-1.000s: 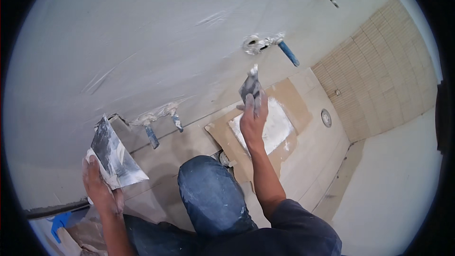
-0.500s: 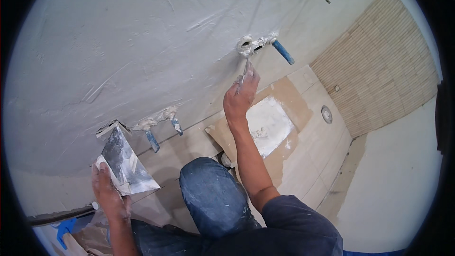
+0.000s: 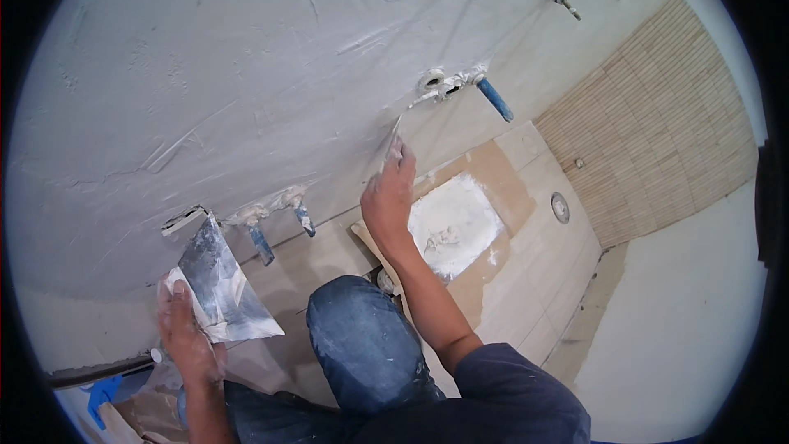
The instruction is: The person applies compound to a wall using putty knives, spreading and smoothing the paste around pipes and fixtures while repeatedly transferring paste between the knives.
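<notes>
My left hand [image 3: 185,325] grips a flat, shiny metal plate [image 3: 222,279] along one edge. White plaster smears its face, and its upper corner is close to a rectangular wall opening [image 3: 185,220]. Pinched in my right hand [image 3: 390,201] is a thin blade, seen nearly edge-on, that looks like a putty knife [image 3: 396,133]; its handle is hidden by my fingers. The tip is near the wall, below and left of a round pipe opening [image 3: 431,80] ringed with white plaster. A blue pipe stub [image 3: 494,99] juts out beside that opening.
Two more blue stubs [image 3: 261,245] protrude from the wall at lower left. On the tiled floor, a plaster-covered white sheet [image 3: 457,226] lies over brown cardboard [image 3: 505,177]. A round drain [image 3: 560,207] is farther right. Metal fittings [image 3: 565,2] stick out of the upper wall. My knee [image 3: 370,341] is between my arms.
My right hand and its blade have moved left and down, away from the pipe opening. The view has shifted slightly. My left hand holds the plate much as before.
</notes>
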Tool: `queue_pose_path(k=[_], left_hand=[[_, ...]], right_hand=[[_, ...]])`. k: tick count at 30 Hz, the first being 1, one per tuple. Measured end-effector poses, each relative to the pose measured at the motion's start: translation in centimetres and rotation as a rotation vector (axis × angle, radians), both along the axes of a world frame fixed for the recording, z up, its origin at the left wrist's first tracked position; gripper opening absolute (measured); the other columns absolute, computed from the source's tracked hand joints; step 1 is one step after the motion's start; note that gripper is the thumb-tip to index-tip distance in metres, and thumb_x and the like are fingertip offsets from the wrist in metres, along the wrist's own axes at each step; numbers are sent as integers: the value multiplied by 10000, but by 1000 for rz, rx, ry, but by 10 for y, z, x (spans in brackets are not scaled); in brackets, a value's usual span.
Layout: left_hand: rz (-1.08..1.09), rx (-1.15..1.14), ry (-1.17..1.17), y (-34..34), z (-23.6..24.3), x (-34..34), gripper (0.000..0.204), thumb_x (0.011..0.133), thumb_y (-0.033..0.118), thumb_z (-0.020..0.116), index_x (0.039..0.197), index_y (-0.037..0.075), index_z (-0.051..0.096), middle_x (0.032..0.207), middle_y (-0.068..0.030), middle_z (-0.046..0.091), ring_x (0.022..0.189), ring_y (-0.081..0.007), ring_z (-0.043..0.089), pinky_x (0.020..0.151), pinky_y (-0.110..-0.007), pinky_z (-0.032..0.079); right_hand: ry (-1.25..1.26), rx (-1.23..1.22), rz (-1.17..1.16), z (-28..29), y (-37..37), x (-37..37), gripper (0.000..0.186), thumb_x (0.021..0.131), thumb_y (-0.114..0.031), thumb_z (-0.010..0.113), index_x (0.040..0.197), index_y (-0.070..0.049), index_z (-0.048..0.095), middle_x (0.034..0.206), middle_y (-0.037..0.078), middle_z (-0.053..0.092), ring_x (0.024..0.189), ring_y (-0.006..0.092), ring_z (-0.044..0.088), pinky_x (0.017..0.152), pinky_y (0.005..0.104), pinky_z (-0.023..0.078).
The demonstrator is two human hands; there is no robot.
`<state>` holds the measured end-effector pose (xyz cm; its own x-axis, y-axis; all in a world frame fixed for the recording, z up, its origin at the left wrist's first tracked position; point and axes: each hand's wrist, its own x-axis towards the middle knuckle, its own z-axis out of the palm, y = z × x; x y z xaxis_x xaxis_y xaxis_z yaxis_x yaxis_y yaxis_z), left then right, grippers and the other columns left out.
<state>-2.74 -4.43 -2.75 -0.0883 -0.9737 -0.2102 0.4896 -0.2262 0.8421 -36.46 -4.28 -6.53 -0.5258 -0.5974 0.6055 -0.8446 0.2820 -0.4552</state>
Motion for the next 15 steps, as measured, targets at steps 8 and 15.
queue_pose_path(k=[8, 15], left_hand=[[0, -28, -24, -1, 4, -3, 481, 969, 214, 559, 1368, -11, 414, 1226, -118, 582, 1087, -218, 595, 926, -372, 490], [66, 13, -18, 3, 7, -5, 388, 962, 186, 546, 1288, -14, 482, 1135, -100, 601, 998, -175, 617, 847, -327, 511]], right_hand=[[-91, -250, 120, 20, 5, -35, 682, 755, 94, 438, 1422, 86, 296, 1317, 296, 378, 1232, 463, 401, 1054, 451, 336], [-87, -226, 34, 31, -6, -36, 669, 760, 86, 456, 1412, 89, 308, 1291, 287, 398, 1202, 447, 422, 1035, 450, 349]])
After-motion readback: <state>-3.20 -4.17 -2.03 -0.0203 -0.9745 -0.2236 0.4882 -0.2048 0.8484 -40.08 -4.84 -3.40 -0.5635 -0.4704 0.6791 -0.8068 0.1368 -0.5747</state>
